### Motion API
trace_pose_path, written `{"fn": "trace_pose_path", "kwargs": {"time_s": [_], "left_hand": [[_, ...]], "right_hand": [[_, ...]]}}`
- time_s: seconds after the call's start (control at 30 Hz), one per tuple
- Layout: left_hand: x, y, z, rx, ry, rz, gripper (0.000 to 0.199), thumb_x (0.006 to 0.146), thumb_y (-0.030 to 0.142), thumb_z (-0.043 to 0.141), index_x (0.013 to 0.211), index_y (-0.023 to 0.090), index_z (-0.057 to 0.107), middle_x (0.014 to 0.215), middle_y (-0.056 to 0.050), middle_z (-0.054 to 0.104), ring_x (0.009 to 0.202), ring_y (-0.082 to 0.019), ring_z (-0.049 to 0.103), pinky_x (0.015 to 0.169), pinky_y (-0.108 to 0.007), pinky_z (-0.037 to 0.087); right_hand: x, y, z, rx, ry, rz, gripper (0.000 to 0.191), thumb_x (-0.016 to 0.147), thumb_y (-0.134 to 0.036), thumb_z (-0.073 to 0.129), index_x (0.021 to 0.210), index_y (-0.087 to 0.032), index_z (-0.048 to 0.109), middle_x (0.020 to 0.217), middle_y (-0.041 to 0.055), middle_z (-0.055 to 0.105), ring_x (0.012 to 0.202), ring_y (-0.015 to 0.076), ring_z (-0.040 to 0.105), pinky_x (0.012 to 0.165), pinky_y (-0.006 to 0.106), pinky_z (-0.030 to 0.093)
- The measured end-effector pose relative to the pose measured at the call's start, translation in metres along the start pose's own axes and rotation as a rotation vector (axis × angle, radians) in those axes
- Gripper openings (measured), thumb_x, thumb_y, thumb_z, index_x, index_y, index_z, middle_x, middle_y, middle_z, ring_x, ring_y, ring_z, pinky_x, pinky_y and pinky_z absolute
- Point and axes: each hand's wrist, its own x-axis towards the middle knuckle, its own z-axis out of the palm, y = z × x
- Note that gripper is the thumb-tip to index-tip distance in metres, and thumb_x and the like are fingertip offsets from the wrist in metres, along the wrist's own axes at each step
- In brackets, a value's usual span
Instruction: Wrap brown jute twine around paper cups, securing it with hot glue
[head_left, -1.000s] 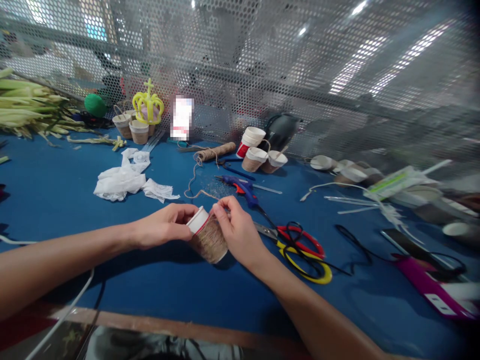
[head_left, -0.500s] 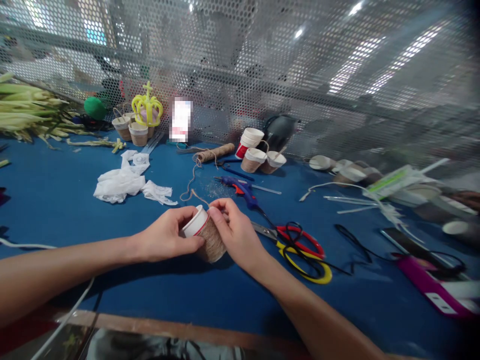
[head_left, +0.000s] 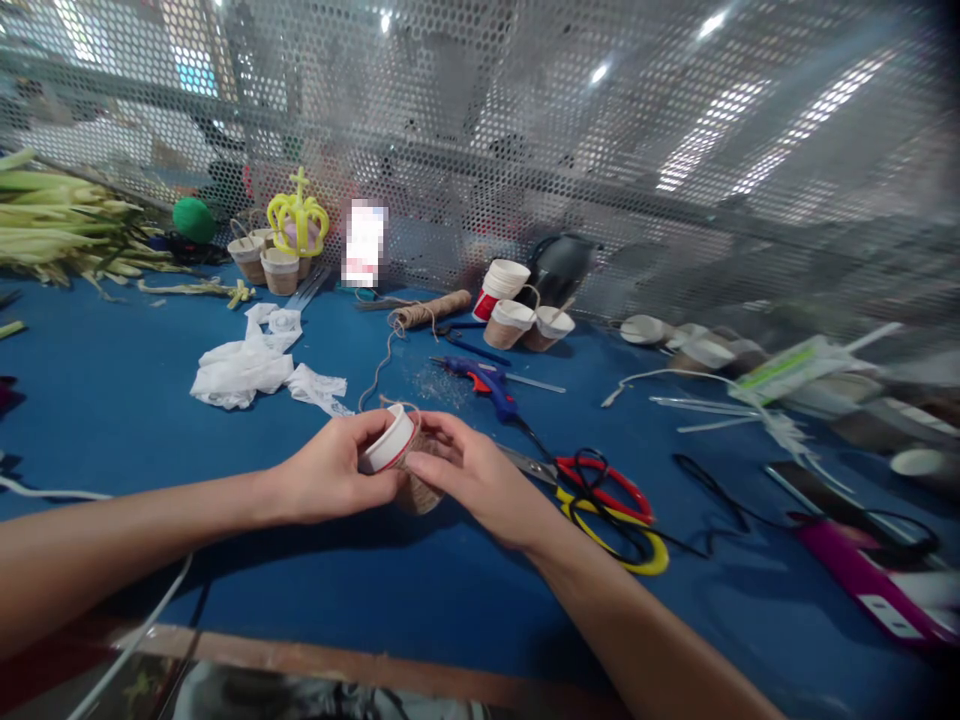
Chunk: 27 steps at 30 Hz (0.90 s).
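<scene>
A paper cup (head_left: 391, 442) with a white rim and twine wound round its body is tilted between my hands, low over the blue table. My left hand (head_left: 341, 468) grips its rim side, thumb below and fingers above. Around the twine-covered side curl the fingers of my right hand (head_left: 466, 470), its thumb pressed on the winding. Loose twine (head_left: 384, 362) runs from the cup's far side back to a twine roll (head_left: 433, 309). Part of the cup's base is hidden behind my right hand.
A blue glue gun (head_left: 484, 380) and scissors (head_left: 607, 500) with red and yellow handles lie to the right. White crumpled cloth (head_left: 244, 370) is at left. Twine-wrapped cups (head_left: 510, 322) stand behind, before a perforated metal screen (head_left: 450, 120). A purple power strip (head_left: 862, 575) sits far right.
My right hand has shifted from pinching near the rim to wrapping over the cup's side, its thumb lower. The twine now lies over the rim's far edge. My left hand keeps its grip.
</scene>
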Motion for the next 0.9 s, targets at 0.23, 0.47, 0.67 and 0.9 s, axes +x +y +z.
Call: {"fn": "trace_pose_path", "kwargs": {"time_s": [0.23, 0.47, 0.67, 0.9], "left_hand": [[0.0002, -0.0023, 0.0001, 0.015, -0.005, 0.015, 0.016, 0.068, 0.021, 0.051, 0.081, 0.012, 0.051, 0.069, 0.002, 0.048, 0.061, -0.010, 0.045, 0.058, -0.021, 0.039], [0.0007, -0.0018, -0.0006, 0.015, -0.007, 0.031, 0.017, 0.068, 0.019, 0.051, 0.082, 0.011, 0.052, 0.069, 0.002, 0.049, 0.060, -0.010, 0.043, 0.058, -0.020, 0.039], [-0.0005, -0.0042, 0.0003, 0.019, -0.012, 0.024, 0.018, 0.068, 0.020, 0.051, 0.084, 0.011, 0.052, 0.069, 0.002, 0.048, 0.061, -0.010, 0.044, 0.058, -0.021, 0.039], [0.0014, 0.0023, -0.0042, -0.136, -0.045, 0.004, 0.020, 0.068, 0.021, 0.056, 0.086, 0.012, 0.052, 0.072, 0.002, 0.050, 0.063, -0.010, 0.044, 0.060, -0.020, 0.038]], "right_hand": [[-0.0007, -0.0024, 0.0015, 0.006, 0.009, 0.024, 0.034, 0.075, -0.023, 0.055, 0.106, -0.013, 0.047, 0.111, 0.0121, 0.058, 0.101, 0.0191, 0.056, 0.089, 0.036, 0.042], [0.0005, 0.0005, -0.0004, 0.035, 0.003, 0.030, 0.035, 0.073, -0.027, 0.058, 0.104, -0.015, 0.048, 0.110, 0.0106, 0.058, 0.101, 0.0201, 0.055, 0.087, 0.036, 0.042], [-0.0002, 0.0009, 0.0004, 0.034, 0.002, 0.045, 0.034, 0.073, -0.026, 0.057, 0.104, -0.015, 0.048, 0.109, 0.0106, 0.058, 0.101, 0.0203, 0.055, 0.089, 0.038, 0.040], [0.0001, -0.0008, 0.0022, 0.072, 0.035, 0.076, 0.032, 0.074, -0.029, 0.058, 0.102, -0.015, 0.050, 0.104, 0.0085, 0.059, 0.097, 0.0189, 0.055, 0.087, 0.035, 0.041]]}}
